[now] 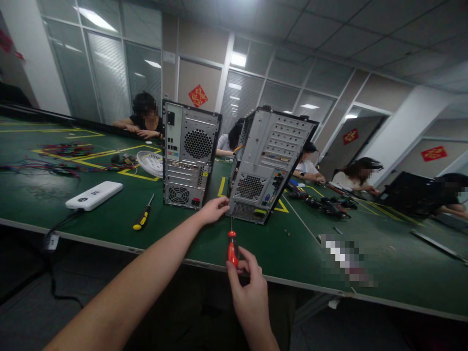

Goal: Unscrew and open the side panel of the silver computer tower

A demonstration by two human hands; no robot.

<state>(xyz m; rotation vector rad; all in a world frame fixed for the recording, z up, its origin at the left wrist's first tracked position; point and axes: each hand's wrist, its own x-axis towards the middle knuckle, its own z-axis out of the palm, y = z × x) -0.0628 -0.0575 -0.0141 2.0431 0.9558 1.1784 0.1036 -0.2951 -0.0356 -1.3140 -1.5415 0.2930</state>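
My right hand [249,287] grips the red-and-black handle of a screwdriver [232,248]. Its thin shaft points away from me at the bottom left corner of a computer case [252,161]. That case stands upright with its back panel facing me, tilted in the view. Fingers bent, my left hand [215,209] holds the case's lower left edge, close to the screwdriver tip. What the tip touches is too small to make out. To the left stands a second upright computer case [190,146], also back side towards me.
A yellow-and-black screwdriver [144,217] and a white power bank [94,195] with a black cable lie left. Bundled wires [66,158] and a white basket [150,163] are beyond. Black cables [329,204] and a metal strip [438,245] lie right. Several people sit across the green table [292,263].
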